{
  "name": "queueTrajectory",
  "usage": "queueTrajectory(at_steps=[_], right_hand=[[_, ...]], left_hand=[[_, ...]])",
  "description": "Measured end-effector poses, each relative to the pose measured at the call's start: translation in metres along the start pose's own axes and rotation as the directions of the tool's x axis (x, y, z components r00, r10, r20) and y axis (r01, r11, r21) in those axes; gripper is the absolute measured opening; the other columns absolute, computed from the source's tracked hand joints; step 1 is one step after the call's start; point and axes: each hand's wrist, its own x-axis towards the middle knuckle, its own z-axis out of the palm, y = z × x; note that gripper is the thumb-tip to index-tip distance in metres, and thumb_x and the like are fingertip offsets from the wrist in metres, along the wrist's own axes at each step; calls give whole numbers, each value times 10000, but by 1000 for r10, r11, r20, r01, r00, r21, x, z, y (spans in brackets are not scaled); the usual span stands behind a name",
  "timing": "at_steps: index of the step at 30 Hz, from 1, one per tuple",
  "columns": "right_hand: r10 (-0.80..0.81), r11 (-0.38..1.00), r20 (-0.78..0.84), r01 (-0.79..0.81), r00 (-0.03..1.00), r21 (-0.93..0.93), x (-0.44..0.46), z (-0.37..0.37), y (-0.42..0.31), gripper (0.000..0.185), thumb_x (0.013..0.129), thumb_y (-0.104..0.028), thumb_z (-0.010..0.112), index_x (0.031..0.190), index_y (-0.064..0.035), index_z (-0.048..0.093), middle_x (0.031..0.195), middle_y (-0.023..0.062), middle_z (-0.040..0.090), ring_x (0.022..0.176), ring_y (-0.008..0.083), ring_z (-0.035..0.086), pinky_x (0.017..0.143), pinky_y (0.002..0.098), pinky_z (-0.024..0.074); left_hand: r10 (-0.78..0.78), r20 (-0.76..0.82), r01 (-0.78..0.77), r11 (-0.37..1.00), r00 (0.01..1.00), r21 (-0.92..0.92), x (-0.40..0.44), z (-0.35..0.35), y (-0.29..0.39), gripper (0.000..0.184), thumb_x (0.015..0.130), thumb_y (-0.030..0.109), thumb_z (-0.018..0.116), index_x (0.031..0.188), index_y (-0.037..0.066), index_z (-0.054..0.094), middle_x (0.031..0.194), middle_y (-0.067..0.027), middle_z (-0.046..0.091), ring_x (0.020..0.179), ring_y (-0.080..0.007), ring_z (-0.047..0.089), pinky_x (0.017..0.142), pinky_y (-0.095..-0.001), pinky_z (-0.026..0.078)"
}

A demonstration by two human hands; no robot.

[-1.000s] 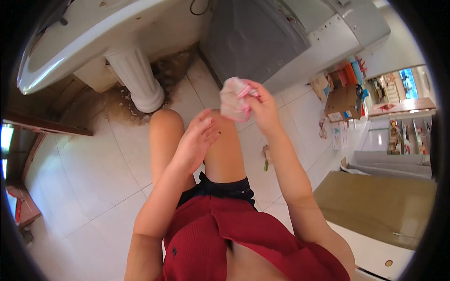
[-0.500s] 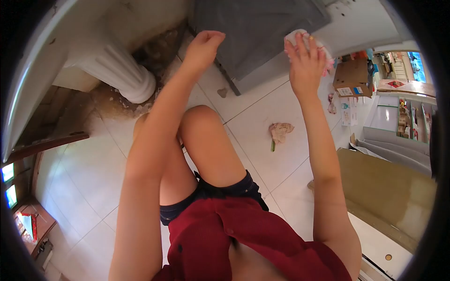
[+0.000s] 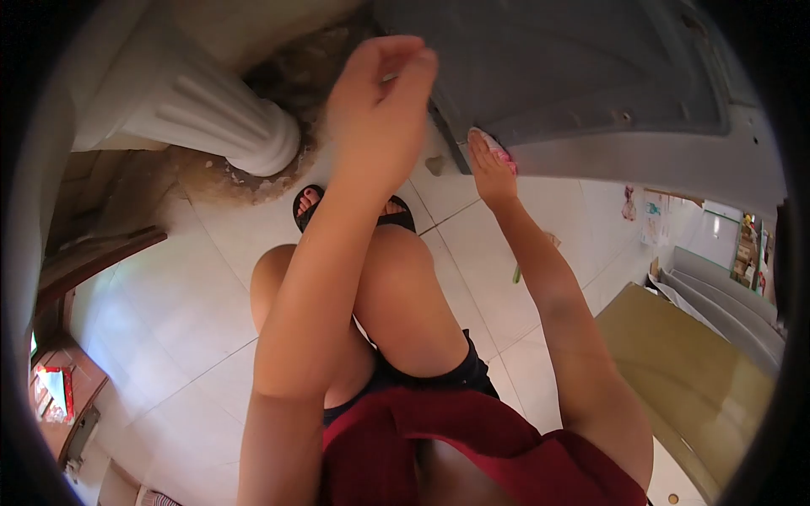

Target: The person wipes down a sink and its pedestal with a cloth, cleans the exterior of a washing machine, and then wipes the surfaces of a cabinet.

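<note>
My right hand point(image 3: 494, 173) lies with its fingers flat on a pink-and-white cloth point(image 3: 506, 158), holding it against the lower edge of a large grey panel point(image 3: 574, 76) with a pale rim. Nearer the camera, my left hand point(image 3: 380, 114) is raised in front of the panel's left side. Its fingers are curled toward the thumb, slightly blurred, and nothing shows in them. Behind my right forearm, a crumpled rag point(image 3: 553, 239) is mostly hidden, with a green strip point(image 3: 516, 273) beside it on the tiled floor.
A white fluted pedestal point(image 3: 228, 114) stands at upper left on stained floor. My sandalled feet point(image 3: 396, 211) are below the panel. At right are a brownish board point(image 3: 692, 363) and grey folded sheets point(image 3: 717, 291). A wooden edge point(image 3: 101, 261) juts in from the left.
My right hand has slid the cloth left and down to the panel's lower corner. My left hand has come closer to the camera. The view has shifted, showing my feet and more panel.
</note>
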Motion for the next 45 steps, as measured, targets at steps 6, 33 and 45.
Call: queueTrajectory(at_steps=[6,33,45], right_hand=[[73,993,420,-29,904,-110,43,98,-7,546,883,-140,380,1402,21,325,1514,66,258,1378,199,267,1105,287,192],[239,-380,667,-564,705,733,-158,-21,35,441,832,39,427,1270,44,469,1116,91,597,961,213,577,813,271,451],[449,-876,261,364,854,316,-184,-214,-36,476,910,-99,403,1378,-35,342,1354,129,447,1216,273,470,1062,425,358]], left_hand=[[-34,-89,32,999,995,-17,-3,-24,9,291,893,242,578,1073,14,584,1029,-45,600,877,-111,546,774,-241,432],[-56,189,66,997,980,-47,-12,-2,-8,318,887,261,536,1090,21,588,1065,-58,630,1004,-132,533,895,-275,385],[-397,719,464,878,570,117,-125,70,-6,506,912,324,553,1303,21,444,1284,-123,501,1204,-215,461,1009,-351,358]])
